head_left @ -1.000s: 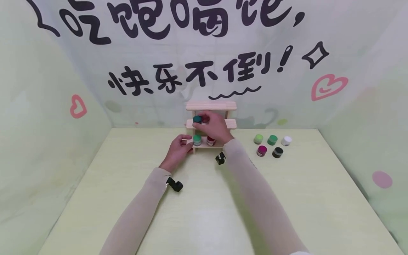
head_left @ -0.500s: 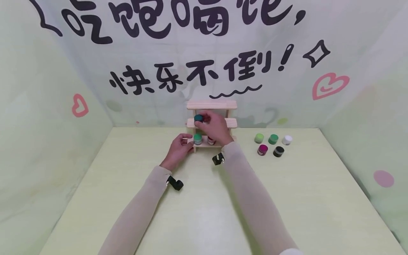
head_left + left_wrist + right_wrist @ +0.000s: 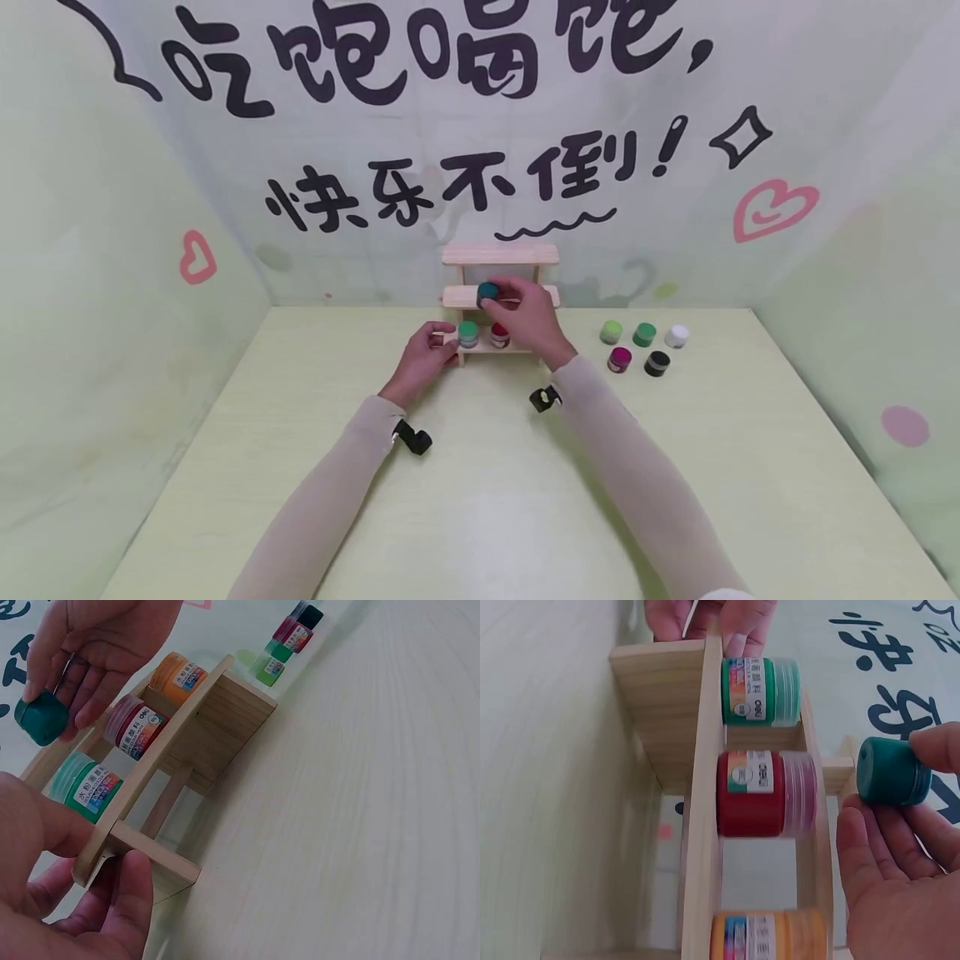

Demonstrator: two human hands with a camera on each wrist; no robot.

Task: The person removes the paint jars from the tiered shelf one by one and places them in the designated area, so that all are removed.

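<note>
My right hand [image 3: 531, 317] pinches a dark teal paint jar [image 3: 487, 293] between thumb and fingers, in front of the middle shelf of a small wooden tiered rack [image 3: 500, 255]. In the right wrist view the teal jar [image 3: 891, 771] lies sideways to the camera, apart from the jars on the lowest shelf. That shelf bears a green jar [image 3: 88, 787], a dark red jar [image 3: 136, 727] and an orange jar [image 3: 178, 678], the last hidden by my right hand in the head view. My left hand [image 3: 422, 358] grips the left end of the lowest shelf, thumb and fingers around the wood.
To the rack's right several loose jars stand on the pale table [image 3: 480, 500]: light green [image 3: 611, 332], green [image 3: 644, 335], white [image 3: 677, 337], magenta [image 3: 619, 360] and black [image 3: 657, 363]. A cloth backdrop [image 3: 360, 267] with large lettering rises close behind the rack.
My right hand has shifted to the right along the middle shelf with the teal jar in its fingers. The left hand keeps its grip on the rack. The head view has tilted slightly.
</note>
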